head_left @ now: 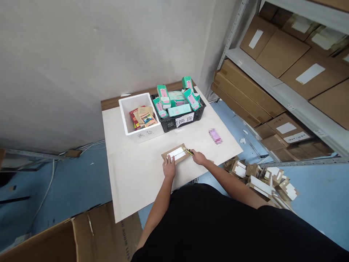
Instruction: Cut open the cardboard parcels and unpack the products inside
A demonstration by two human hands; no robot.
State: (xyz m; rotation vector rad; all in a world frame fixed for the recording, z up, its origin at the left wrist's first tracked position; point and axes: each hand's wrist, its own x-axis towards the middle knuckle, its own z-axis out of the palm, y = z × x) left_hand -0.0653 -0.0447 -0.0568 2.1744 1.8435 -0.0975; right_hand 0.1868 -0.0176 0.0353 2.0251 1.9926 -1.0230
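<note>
A small brown cardboard parcel (176, 153) with a white label lies flat on the white table (131, 171). My left hand (169, 168) presses on the parcel's near left end, fingers lying on it. My right hand (199, 157) is closed round a small yellow and black cutter (190, 152) whose tip meets the parcel's right end.
Behind the parcel stand a white foam box (139, 115) with colourful packets and a black basket (178, 116) heaped with green and pink boxes. A pink item (215, 136) lies to the right. Small parcels are piled on the floor (261, 178). Shelves with cartons stand right; an open carton (76, 236) near left.
</note>
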